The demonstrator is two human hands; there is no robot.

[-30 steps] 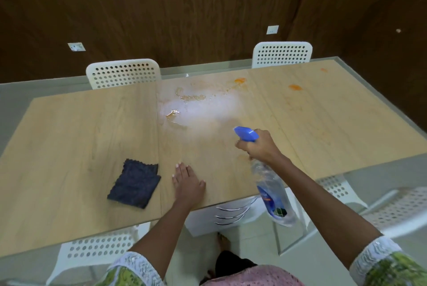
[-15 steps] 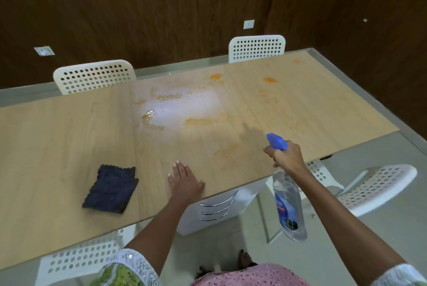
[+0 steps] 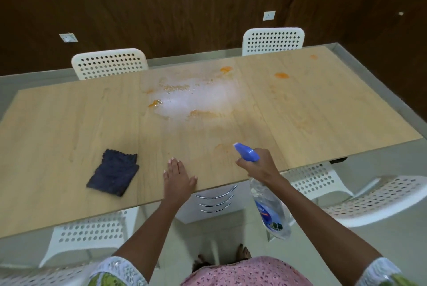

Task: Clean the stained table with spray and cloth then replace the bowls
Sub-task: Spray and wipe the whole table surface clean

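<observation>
My right hand (image 3: pixel 260 165) grips a clear spray bottle (image 3: pixel 271 211) by its neck, blue nozzle (image 3: pixel 246 152) pointing left and away over the wooden table (image 3: pixel 57 119). My left hand (image 3: pixel 178 178) rests flat on the table near its front edge, fingers straight. A dark blue cloth (image 3: pixel 113 172) lies folded on the table to the left of that hand. Orange stains (image 3: pixel 281 75) dot the far middle and right of the top, and a wet white patch of spray (image 3: pixel 196 98) covers the middle stains. No bowls are in view.
White perforated chairs stand at the far side (image 3: pixel 108 63) (image 3: pixel 272 39) and at the near side (image 3: pixel 369 198) (image 3: pixel 90 237). A white drawer unit (image 3: pixel 215 202) sits under the table. Dark wood walls close off the back and right.
My right hand with the bottle swung out past the table's right front edge, then came back left over the table. The left hand and cloth stayed put.
</observation>
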